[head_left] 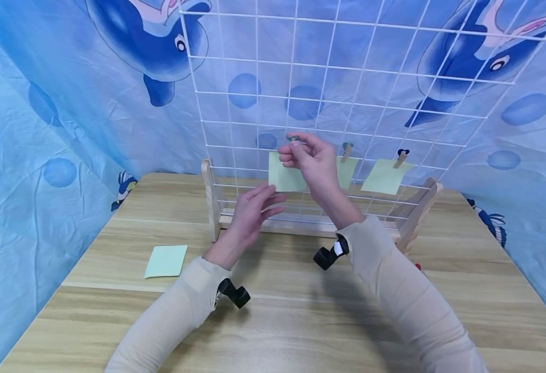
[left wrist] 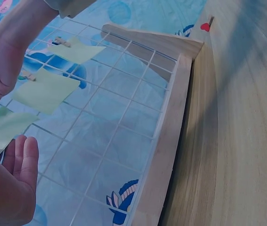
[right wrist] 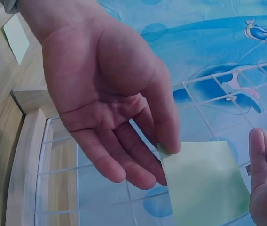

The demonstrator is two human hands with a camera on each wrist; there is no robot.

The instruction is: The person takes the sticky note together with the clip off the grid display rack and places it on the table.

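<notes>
A pale green sticky note point(head_left: 284, 175) lies against the white wire grid point(head_left: 273, 124). My left hand point(head_left: 248, 213) pinches its lower left edge between thumb and fingers; in the right wrist view the thumb lies over the note point(right wrist: 204, 181). At the note's top edge, my right hand point(head_left: 317, 161) pinches a small clip with a dark green top point(head_left: 293, 138), mostly covered by the fingers. To the right, a second note point(head_left: 346, 173) hangs from a wooden clothespin point(head_left: 347, 153) with a green heart. A third note point(head_left: 385, 177) hangs tilted under a dark-hearted clothespin point(head_left: 401, 158).
The grid stands in a wooden base with side supports point(head_left: 211, 202) on the wood-grain table point(head_left: 273, 331). A square green note point(head_left: 166, 261) lies on the table at the left. A red heart clip point(left wrist: 205, 27) lies behind the right support. Blue dolphin-print cloth point(head_left: 16, 155) surrounds the table.
</notes>
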